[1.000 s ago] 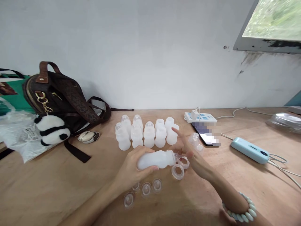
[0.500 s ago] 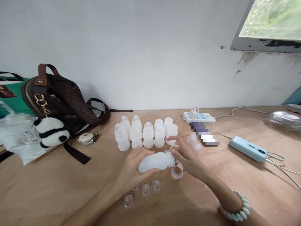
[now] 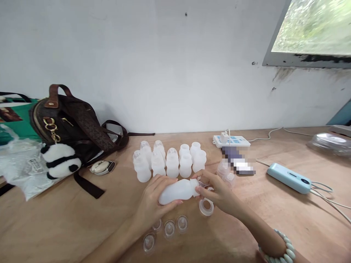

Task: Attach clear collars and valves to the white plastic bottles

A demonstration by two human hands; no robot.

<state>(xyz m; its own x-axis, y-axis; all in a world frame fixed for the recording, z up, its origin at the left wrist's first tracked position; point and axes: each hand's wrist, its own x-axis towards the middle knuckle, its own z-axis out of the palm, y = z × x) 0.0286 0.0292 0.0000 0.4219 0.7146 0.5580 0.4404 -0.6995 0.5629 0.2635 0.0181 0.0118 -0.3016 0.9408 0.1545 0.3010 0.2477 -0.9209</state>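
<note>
A frosted white baby bottle (image 3: 175,192) lies on its side in the air, its neck pointing right. My left hand (image 3: 152,199) is wrapped round its base and body. At the neck end, my right hand (image 3: 212,188) grips the collar ring (image 3: 194,187) between thumb and fingers. A clear teat sticks out there, partly hidden by the fingers. Just below my right hand, a loose clear collar ring (image 3: 206,207) lies on the table. Several clear teats (image 3: 182,223) rest in front of my left hand.
Several white bottles (image 3: 172,166) stand in rows behind my hands, some under clear caps, others open-topped. Clear domed caps (image 3: 223,168) sit to the right, near a power strip (image 3: 233,141) and a light-blue device (image 3: 289,178). A backpack (image 3: 79,120) and a computer mouse (image 3: 100,167) are left.
My right fingers have closed in round the bottle's neck end, the raised index finger coming down. The bottle has shifted slightly left. The camera view has tilted up a little.
</note>
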